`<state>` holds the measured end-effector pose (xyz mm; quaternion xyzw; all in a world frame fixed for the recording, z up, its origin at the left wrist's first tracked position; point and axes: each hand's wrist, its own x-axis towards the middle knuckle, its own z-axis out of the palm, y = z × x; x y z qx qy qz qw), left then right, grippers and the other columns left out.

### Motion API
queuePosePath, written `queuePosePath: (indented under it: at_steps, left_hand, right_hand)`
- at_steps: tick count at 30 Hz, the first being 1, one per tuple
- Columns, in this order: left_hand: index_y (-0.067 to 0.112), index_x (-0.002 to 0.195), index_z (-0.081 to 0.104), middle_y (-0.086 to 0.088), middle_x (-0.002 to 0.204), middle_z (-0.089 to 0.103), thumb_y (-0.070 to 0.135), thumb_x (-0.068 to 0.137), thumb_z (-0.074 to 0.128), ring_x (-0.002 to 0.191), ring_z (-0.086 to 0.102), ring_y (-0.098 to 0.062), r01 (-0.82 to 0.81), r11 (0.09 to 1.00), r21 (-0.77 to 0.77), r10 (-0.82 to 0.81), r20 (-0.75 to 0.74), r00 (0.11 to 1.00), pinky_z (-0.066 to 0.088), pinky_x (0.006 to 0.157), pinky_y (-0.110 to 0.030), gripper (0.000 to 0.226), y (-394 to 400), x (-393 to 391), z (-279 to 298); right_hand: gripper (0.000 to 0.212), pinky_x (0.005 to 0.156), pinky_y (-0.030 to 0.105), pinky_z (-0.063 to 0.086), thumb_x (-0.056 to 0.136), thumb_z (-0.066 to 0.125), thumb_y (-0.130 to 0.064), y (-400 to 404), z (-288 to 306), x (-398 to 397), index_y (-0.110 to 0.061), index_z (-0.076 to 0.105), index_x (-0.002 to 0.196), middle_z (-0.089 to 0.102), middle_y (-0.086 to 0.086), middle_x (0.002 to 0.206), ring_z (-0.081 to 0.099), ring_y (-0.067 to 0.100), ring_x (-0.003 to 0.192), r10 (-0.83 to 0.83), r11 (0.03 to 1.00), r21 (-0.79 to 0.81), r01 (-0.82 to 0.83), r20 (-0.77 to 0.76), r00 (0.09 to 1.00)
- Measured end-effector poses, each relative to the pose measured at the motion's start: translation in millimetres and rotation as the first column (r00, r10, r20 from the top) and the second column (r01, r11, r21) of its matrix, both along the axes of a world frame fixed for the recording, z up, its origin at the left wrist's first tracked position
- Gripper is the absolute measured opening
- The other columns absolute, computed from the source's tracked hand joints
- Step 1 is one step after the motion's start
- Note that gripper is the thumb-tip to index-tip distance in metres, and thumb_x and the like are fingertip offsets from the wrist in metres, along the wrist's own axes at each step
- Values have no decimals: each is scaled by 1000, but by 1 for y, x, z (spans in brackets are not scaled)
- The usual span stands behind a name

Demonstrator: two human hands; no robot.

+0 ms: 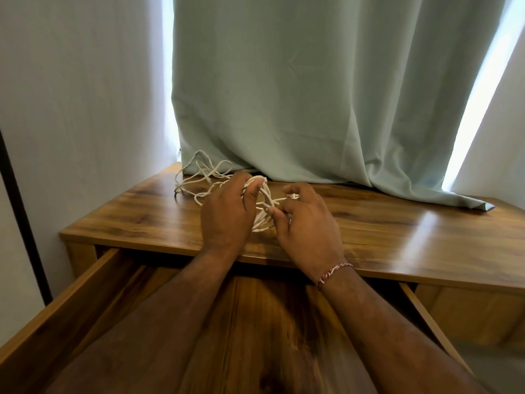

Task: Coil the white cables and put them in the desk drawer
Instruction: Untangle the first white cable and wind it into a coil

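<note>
Over the open drawer [85,285], loose white cable [199,172] trails on the glossy wood desk [397,231] by the curtain [312,109]. Your left hand [224,211] grips the stacked loops [262,214] to keep their shape; your right hand [306,220] pinches the strand, apparently to feed another turn.

Hands coiling white cable above an open drawer

Left hand [224,211] grips the coil [262,206]; right hand [306,220] pinches a strand at its 3 o'clock. Loose cable [199,177] lies on the worktop [397,237] toward 10 o'clock; drawer [71,302] open at 6.
</note>
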<state>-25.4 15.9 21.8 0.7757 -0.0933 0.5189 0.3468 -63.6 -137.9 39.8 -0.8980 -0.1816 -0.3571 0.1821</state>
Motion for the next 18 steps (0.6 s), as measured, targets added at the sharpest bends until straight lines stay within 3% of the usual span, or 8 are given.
queuePosePath:
  at_steps: [5, 8, 10, 12, 15, 18]
  left_hand:
    - [21, 100, 70, 0, 84, 74, 46, 105, 45, 73, 68, -27, -110, 982, 151, 110, 9, 994, 54, 63, -43, 36, 14, 7, -9]
    - [22, 104, 73, -1, 88, 76, 43, 105, 50, 74, 69, -27, -148, 978, 147, 152, -15, 988, 52, 64, -37, 31, 24, 8, -12]
    - [25, 104, 75, 2, 88, 76, 44, 105, 53, 75, 69, -24, -151, 988, 33, 153, -77, 985, 43, 62, -30, 29, 34, 9, -13]
    - [27, 102, 74, 3, 84, 75, 50, 104, 50, 74, 67, -23, -173, 984, -52, 167, -114, 979, 39, 62, -29, 33, 43, 10, -12]
    - [26, 105, 74, 1, 83, 75, 51, 104, 50, 74, 67, -25, -172, 984, -36, 167, -128, 978, 45, 63, -31, 35, 51, 12, -10]
    - [25, 108, 72, 0, 83, 75, 53, 105, 45, 73, 67, -25, -219, 975, 41, 222, -132, 966, 54, 63, -36, 39, 64, 15, -12]
  right_hand:
    - [20, 75, 7, 39, 98, 65, -31, 1, 8, -1, -19, 79, 89, 59, -8, 123, 57, 1, 100, 200, 950, 257, -176, -72, 977]
    - [32, 73, 29, 57, 94, 68, -22, -3, 16, -1, -20, 70, 63, 61, -7, 106, 63, 10, 91, 362, 765, 608, -213, -133, 923]
    - [37, 65, 30, 56, 92, 68, -13, -10, 23, -2, -16, 64, 55, 62, -3, 100, 62, 12, 84, 458, 606, 770, -201, -131, 879]
    - [42, 64, 28, 54, 90, 68, -8, -13, 28, -6, -15, 62, 50, 62, -5, 94, 59, 7, 78, 513, 555, 802, -221, -121, 850]
    - [44, 61, 29, 52, 89, 67, -1, -17, 30, -7, -14, 58, 48, 60, -7, 84, 56, 3, 69, 586, 456, 856, -244, -83, 806]
    - [42, 59, 27, 51, 87, 68, -2, -20, 31, -7, -13, 57, 49, 58, -5, 80, 57, 3, 70, 590, 463, 862, -208, -124, 798]
